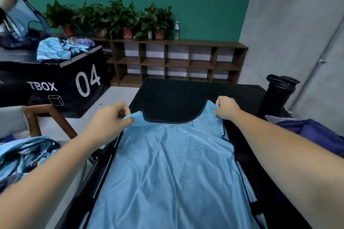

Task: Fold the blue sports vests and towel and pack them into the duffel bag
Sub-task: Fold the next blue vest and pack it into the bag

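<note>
While both hands pinch its shoulder straps, left hand (109, 117), right hand (226, 108), one vest (167, 163) lies flat, unfolded on the worktop (176, 91); more vests (24, 154) unfolded; packing apparently not begun.

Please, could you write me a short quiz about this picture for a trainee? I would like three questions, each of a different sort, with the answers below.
1. True or false: the left hand and the right hand each pinch a shoulder strap of the vest.
2. Which number is printed on the black box? A) 04 B) 40 C) 14
3. Fill in: on the shelf, right of the plants, stands a ____.
Key: 1 true; 2 A; 3 bottle.
</note>
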Demonstrator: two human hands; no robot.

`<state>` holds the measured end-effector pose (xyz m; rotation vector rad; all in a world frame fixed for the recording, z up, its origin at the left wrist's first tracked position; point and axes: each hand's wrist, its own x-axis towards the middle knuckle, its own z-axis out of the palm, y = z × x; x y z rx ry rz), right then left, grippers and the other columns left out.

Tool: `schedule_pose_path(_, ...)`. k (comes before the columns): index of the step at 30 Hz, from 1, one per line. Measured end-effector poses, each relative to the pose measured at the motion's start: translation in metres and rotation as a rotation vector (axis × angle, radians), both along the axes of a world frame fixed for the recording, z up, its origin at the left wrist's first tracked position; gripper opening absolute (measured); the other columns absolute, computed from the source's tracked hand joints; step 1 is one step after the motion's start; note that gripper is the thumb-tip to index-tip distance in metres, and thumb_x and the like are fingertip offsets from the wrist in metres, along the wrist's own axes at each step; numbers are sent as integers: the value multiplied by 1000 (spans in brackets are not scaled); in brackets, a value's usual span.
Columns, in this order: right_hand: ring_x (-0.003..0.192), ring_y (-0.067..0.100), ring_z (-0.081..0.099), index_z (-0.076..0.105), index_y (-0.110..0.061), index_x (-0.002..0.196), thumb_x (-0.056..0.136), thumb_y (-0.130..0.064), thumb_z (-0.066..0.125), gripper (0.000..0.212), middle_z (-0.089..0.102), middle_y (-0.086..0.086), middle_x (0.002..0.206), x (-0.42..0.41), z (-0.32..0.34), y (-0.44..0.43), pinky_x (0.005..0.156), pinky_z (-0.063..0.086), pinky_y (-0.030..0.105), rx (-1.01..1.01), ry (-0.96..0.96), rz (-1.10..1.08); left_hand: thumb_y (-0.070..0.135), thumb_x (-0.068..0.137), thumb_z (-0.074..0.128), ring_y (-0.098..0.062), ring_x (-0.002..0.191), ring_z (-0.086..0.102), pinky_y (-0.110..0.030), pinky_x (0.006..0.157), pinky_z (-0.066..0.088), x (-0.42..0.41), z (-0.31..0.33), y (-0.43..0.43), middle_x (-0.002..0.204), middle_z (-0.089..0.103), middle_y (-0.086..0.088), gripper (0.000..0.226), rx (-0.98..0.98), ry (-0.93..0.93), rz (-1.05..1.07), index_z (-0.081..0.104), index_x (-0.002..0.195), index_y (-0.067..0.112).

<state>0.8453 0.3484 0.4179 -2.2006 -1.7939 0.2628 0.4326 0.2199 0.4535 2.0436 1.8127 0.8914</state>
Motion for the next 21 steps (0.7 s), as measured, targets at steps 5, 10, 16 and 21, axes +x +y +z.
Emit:
schedule_pose_path(5, 85, 24, 60, 53, -17, 85, 91, -9, 72, 21, 66, 5, 92, -4, 29, -54, 71, 50, 38, 108, 60, 96, 29, 92, 77, -8, 56, 56, -28, 59, 45, -17, 22, -45, 74, 71, 6, 17, 24, 30, -35, 64, 83, 21)
schedule_pose_path(10, 78, 20, 55, 57, -17, 100, 94, -18, 78, 21, 63, 2, 93, -8, 65, -123, 68, 45, 33, 148, 80, 228, 27, 91, 80, -4, 72, 64, -18, 62, 44, -25, 37, -95, 79, 72, 14, 16, 44, 53, -85, 65, 84, 27)
schedule_pose_path(16, 75, 9, 55, 65, -23, 107, 95, -26, 78, 17, 64, -7, 98, -25, 90, -224, 59, 40, 18, 132, 55, 346, 19, 92, 80, 2, 61, 59, -9, 57, 38, -25, 44, -159, 76, 71, 14, 19, 68, 64, -164, 67, 80, 23)
schedule_pose_path(21, 64, 1, 51, 67, -29, 99, 94, -25, 79, 13, 65, -9, 88, -36, 87, -302, 61, 41, 15, 133, 102, 438, 24, 94, 79, 2, 58, 59, -9, 54, 38, -28, 39, -200, 76, 72, 12, 16, -12, 100, -254, 67, 85, 20)
